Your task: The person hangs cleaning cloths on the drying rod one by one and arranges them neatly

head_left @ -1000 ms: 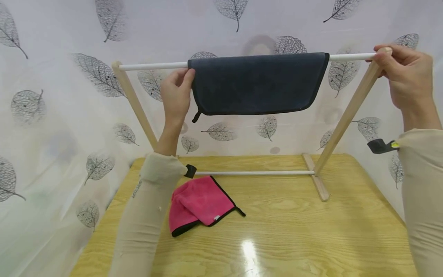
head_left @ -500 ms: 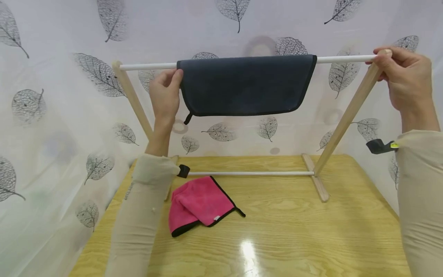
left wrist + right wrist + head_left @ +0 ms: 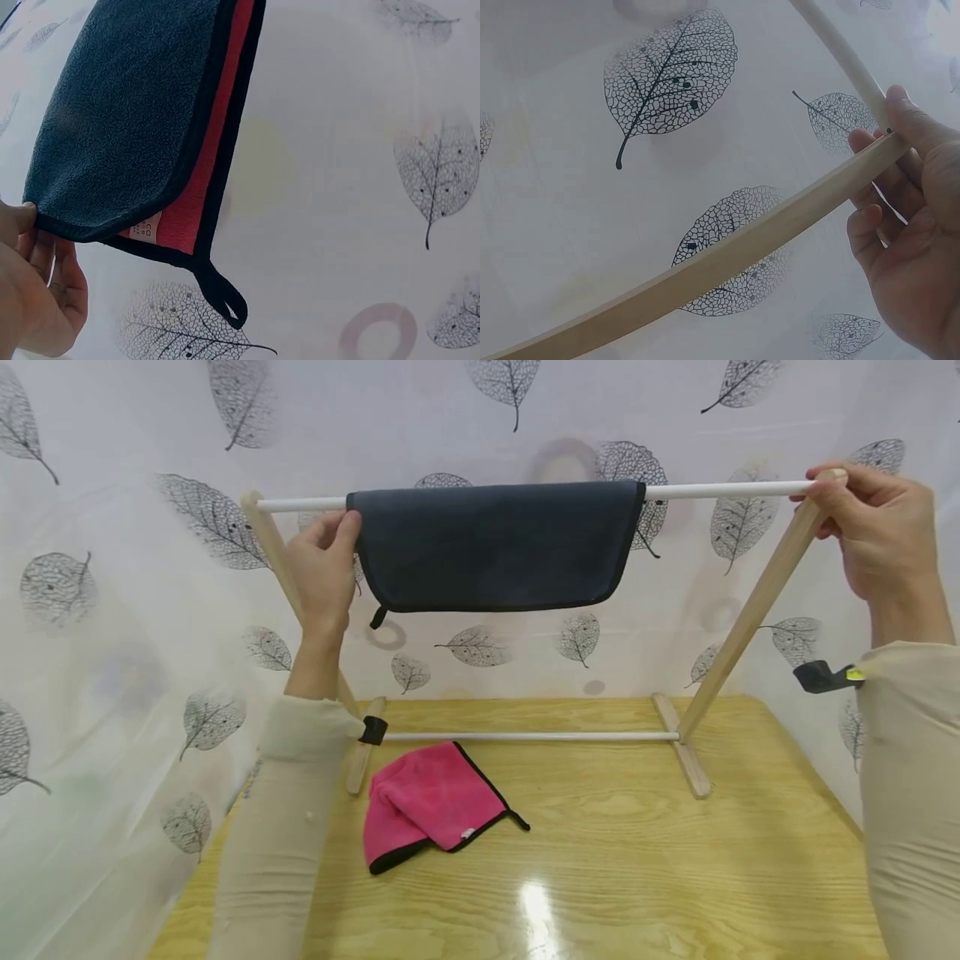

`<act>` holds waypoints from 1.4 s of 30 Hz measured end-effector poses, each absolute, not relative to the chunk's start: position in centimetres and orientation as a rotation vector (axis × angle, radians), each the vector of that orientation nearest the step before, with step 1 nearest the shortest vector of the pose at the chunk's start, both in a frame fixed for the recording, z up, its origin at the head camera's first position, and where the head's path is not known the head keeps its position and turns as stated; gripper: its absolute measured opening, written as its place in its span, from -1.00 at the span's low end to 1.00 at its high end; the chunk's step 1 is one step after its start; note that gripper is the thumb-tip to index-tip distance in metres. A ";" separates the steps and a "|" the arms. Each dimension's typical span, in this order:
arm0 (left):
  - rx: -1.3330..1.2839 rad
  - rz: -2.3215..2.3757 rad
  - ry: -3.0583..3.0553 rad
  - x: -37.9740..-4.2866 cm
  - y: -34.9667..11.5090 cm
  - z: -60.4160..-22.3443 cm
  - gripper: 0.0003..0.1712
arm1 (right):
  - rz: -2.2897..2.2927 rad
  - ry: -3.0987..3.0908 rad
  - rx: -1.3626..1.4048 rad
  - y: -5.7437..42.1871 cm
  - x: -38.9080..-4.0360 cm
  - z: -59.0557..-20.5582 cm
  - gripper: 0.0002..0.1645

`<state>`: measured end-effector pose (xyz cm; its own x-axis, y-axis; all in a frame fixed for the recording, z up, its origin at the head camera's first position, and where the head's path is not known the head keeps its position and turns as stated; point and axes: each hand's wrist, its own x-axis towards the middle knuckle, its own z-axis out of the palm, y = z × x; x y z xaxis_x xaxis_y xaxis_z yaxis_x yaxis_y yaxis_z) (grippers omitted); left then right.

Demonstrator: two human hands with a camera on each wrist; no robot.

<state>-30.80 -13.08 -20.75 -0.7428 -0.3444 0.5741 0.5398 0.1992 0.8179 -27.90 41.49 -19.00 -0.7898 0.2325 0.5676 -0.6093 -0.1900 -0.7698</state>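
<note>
A dark blue-grey towel (image 3: 495, 547) with black edging hangs folded over the white top bar (image 3: 720, 490) of a wooden rack. My left hand (image 3: 324, 568) pinches the towel's left edge just under the bar. In the left wrist view the towel (image 3: 135, 112) shows a pink inner layer, a small white label (image 3: 145, 228) and a black hanging loop (image 3: 223, 296). My right hand (image 3: 885, 527) grips the top of the rack's right wooden post (image 3: 757, 610), where the bar joins it. The right wrist view shows thumb and fingers of that hand (image 3: 922, 195) around the joint.
A crumpled pink towel (image 3: 438, 797) with black edging lies on the wood-grain table (image 3: 600, 877), in front of the rack's lower white bar (image 3: 525, 737). The right foot (image 3: 681, 747) stands on the table. Behind hangs a white leaf-print curtain (image 3: 480, 435).
My left hand has slid the blue-grey towel leftward along the top bar, towards the left post. My right hand keeps its place on the right post; the pink towel lies unmoved.
</note>
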 end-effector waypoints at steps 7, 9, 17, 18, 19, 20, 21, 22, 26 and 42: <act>-0.177 -1.691 -1.721 -31.2 -14.8 -20.7 -0.75 | 2.011 -1.536 0.434 41.5 -28.0 -19.0 -0.65; -0.152 -1.684 -1.723 -31.3 -15.3 -20.7 -0.75 | 2.001 -1.547 0.424 41.5 -28.0 -19.0 -0.65; -0.037 -1.616 -1.740 -31.8 -17.1 -20.7 -0.72 | 2.036 -1.529 0.421 41.2 -28.1 -18.8 -0.67; -0.024 -1.611 -1.738 -31.9 -17.3 -20.6 -0.72 | 2.037 -1.528 0.421 41.2 -28.1 -18.8 -0.68; -0.014 -1.607 -1.733 -31.9 -17.4 -20.6 -0.72 | 2.038 -1.528 0.422 41.2 -28.1 -18.8 -0.68; 0.004 -1.607 -1.725 -31.9 -17.6 -20.5 -0.73 | 2.040 -1.526 0.424 41.2 -28.1 -18.8 -0.67; 0.025 -1.612 -1.713 -31.9 -17.7 -20.4 -0.73 | 2.042 -1.526 0.422 41.2 -28.1 -18.8 -0.68; 0.046 -1.611 -1.701 -31.9 -17.8 -20.3 -0.74 | 2.044 -1.527 0.419 41.2 -28.1 -18.8 -0.68; 0.111 -1.612 -1.652 -31.6 -18.2 -19.9 -0.77 | 2.051 -1.524 0.415 41.1 -28.1 -18.9 -0.67; 0.511 -1.335 -1.835 -31.0 -20.1 -19.0 -0.71 | 2.028 -1.517 0.455 41.1 -28.3 -19.1 -0.68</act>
